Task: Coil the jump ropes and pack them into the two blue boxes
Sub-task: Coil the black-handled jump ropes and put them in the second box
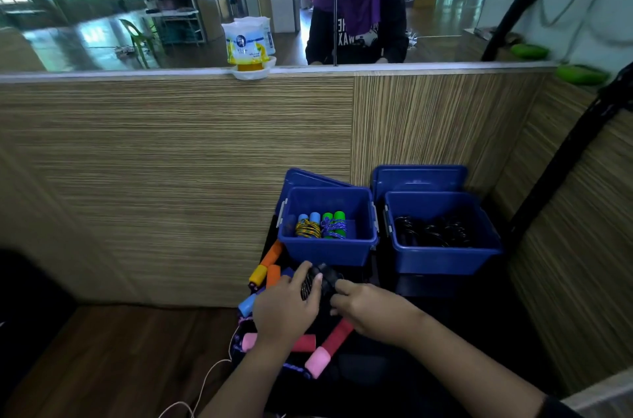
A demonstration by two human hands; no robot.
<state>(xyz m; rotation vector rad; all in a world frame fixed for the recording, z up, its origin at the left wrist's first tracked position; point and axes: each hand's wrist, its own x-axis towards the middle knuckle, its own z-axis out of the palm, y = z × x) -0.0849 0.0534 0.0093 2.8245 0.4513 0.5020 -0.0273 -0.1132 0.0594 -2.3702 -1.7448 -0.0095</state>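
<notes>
Wood-grain wall (pixel 171 177) behind, two blue boxes on a dark surface.
Left box (pixel 327 251) holds coloured ropes, right box (pixel 445 258) black ones; your left hand (pixel 286 309) grips a black rope (pixel 317 282), right hand (pixel 371 309) pinching it.

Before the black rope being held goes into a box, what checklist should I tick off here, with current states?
1. Black rope gripped by left hand and right hand: ok.
2. Coil finished and secured: cannot tell.
3. Right blue box open, already holding black ropes: ok.
4. Left blue box open, holding colourful ropes: ok.
5. All ropes packed: not ok, coloured handles lie loose beside the hands.
</notes>
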